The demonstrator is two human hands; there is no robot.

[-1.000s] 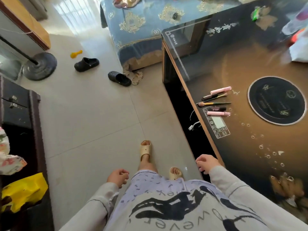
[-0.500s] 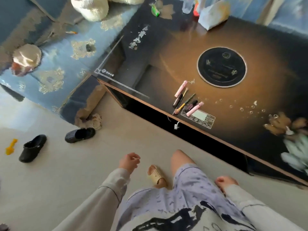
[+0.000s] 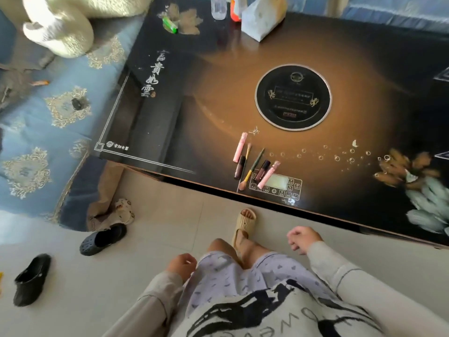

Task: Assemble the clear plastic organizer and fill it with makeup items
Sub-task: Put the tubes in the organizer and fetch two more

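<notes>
Several makeup items lie in a row near the front edge of the dark glossy table (image 3: 170,117): a pink tube (image 3: 240,147), a dark lip gloss (image 3: 240,167), a thin brush (image 3: 246,164), a green-handled brush (image 3: 252,169), another dark lip gloss (image 3: 262,170) and a second pink tube (image 3: 269,174). My left hand (image 3: 181,265) hangs by my left thigh, fingers loosely curled, holding nothing. My right hand (image 3: 301,239) hangs by my right knee, also loosely curled and holding nothing. Both hands are over the floor, short of the table. No clear organizer is in view.
A round black hotplate (image 3: 293,96) and a control panel (image 3: 279,184) are set in the table. A tissue pack (image 3: 261,18), a clear bottle (image 3: 218,7) and a green lighter (image 3: 170,25) stand at the back. A blue sofa (image 3: 36,132) is left; black clogs (image 3: 102,239) lie on the floor.
The view has swung from the floor to face the table, which is now closer. My hands stay low by my legs, holding nothing.
</notes>
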